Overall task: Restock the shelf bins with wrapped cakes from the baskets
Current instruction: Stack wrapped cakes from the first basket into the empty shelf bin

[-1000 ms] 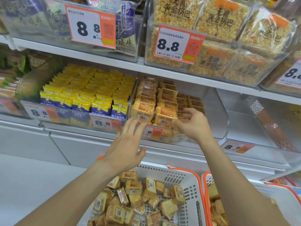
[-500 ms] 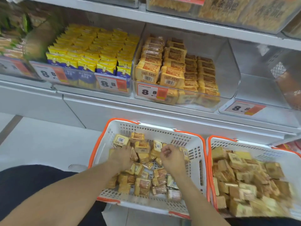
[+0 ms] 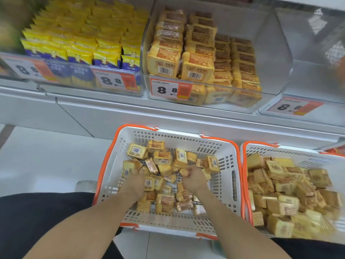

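At twelve o'clock sits the clear shelf bin (image 3: 214, 58), holding neat rows of cakes in see-through wrap with brown-orange labels and barcodes. Below it, at six o'clock, the white orange-rimmed basket (image 3: 169, 135) holds loose wrapped cakes (image 3: 164, 157), golden and square. A second basket (image 3: 291, 156) lies at four o'clock, fuller. The left hand (image 3: 135, 181) and right hand (image 3: 194, 176) both dig into the pile, fingers curled around cakes.
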Motion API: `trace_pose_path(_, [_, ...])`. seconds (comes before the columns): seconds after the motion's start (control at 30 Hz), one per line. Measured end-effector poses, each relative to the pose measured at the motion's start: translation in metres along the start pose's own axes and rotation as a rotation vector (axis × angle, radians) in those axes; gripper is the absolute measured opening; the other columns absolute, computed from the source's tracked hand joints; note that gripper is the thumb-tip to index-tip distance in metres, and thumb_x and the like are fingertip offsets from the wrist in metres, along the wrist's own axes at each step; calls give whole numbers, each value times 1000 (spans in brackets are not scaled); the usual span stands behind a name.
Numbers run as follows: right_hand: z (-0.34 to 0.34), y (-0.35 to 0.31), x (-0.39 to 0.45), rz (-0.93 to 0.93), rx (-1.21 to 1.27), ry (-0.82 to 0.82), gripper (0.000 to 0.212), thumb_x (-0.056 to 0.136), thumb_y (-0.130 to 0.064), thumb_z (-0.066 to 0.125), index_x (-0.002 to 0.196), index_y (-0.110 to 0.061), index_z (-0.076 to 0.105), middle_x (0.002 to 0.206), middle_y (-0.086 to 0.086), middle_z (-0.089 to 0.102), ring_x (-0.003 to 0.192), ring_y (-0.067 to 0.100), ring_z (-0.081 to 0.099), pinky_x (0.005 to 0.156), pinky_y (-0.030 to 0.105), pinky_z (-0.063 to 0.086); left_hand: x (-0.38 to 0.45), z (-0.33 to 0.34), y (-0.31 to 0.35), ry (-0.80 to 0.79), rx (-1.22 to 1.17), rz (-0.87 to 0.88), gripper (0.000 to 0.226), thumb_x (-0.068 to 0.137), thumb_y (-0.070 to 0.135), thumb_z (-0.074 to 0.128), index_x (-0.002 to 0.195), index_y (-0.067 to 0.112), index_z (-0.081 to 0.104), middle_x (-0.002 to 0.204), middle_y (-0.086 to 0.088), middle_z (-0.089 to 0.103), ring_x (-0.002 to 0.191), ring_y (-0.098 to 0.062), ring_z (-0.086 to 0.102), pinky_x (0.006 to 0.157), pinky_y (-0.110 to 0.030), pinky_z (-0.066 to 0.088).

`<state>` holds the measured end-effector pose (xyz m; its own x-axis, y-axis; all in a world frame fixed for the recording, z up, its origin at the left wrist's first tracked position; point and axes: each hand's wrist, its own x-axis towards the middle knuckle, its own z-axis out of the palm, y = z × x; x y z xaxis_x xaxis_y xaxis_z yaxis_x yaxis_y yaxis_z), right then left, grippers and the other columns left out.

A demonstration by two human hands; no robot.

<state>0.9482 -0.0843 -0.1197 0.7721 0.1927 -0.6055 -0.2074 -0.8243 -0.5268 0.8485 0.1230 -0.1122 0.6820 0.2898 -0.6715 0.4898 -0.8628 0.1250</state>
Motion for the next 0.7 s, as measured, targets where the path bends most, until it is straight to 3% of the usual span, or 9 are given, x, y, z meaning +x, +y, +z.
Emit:
trace_pose_path(0.1, [-1, -5, 19, -44, 62, 55, 56, 84, -9, 69, 134, -25, 51, 138, 11, 37, 124, 32, 49, 96, 34, 46, 3, 1, -5, 11, 42, 55, 73, 77, 23, 80, 133, 18, 35, 136, -11, 37, 113, -26, 58, 90, -35, 53])
trace_pose_path(0.2, [2, -10, 44, -74, 77, -101, 66, 85, -1, 61, 139, -36, 46, 149, 14, 22, 133, 42, 40, 91, 40, 55, 14, -7, -11, -54, -204, 16, 76, 67, 22, 86, 126, 18, 37, 116, -2, 54, 105, -22, 61, 89, -36, 55])
trace_pose_path(0.27, [9, -14, 57, -69, -39, -178, 66, 88, -7, 60, 143, -40, 44, 156, 16, 16, 140, 45, 29, 96, 38, 52, 19, -16, -15, -100, -345, -12, 79, 63, 23, 89, 124, 20, 37, 106, 1, 63, 99, -19, 64, 84, -35, 57])
trace_pose_path(0.3, [15, -14, 65, -77, -107, -191, 63, 89, -13, 60, 142, -43, 45, 157, 16, 20, 140, 44, 29, 98, 33, 49, 20, -19, -16, -123, -398, -17, 78, 64, 24, 89, 123, 21, 38, 106, 2, 64, 100, -18, 63, 82, -32, 55])
trace_pose_path(0.37, [25, -18, 74, -60, -205, -168, 53, 90, -24, 60, 137, -44, 49, 151, 13, 36, 126, 36, 41, 83, 13, 41, 21, -27, -15, -159, -497, -14, 77, 65, 24, 91, 123, 21, 40, 108, 3, 63, 101, -15, 62, 79, -28, 51])
trace_pose_path(0.4, [26, -21, 74, -43, -202, -147, 47, 90, -26, 60, 133, -43, 53, 146, 13, 42, 120, 33, 44, 78, 13, 41, 21, -29, -14, -170, -539, -12, 76, 66, 23, 91, 123, 22, 42, 107, 4, 63, 99, -14, 62, 78, -28, 53])
trace_pose_path(0.5, [20, -31, 63, -43, -143, -95, 34, 90, -24, 61, 119, -40, 54, 140, 13, 41, 128, 37, 42, 96, 30, 46, 23, -33, -9, -239, -707, -11, 67, 66, 14, 92, 114, 24, 47, 106, -4, 66, 93, -18, 68, 72, -32, 61])
trace_pose_path(0.6, [2, -32, 46, -34, -58, -91, 30, 87, -27, 68, 111, -37, 53, 137, 13, 31, 127, 37, 45, 103, 33, 47, 15, -42, 2, -421, -960, 1, 65, 69, -1, 88, 118, 21, 51, 108, -13, 70, 96, -27, 73, 84, -42, 62])
trace_pose_path(0.7, [-37, -32, 33, -29, 23, -145, 26, 88, -37, 70, 102, -40, 48, 129, 9, 40, 111, 30, 56, 98, 32, 45, 7, -57, 10, -576, -1138, 11, 66, 74, -4, 85, 127, 18, 52, 102, -14, 75, 92, -27, 74, 89, -39, 60])
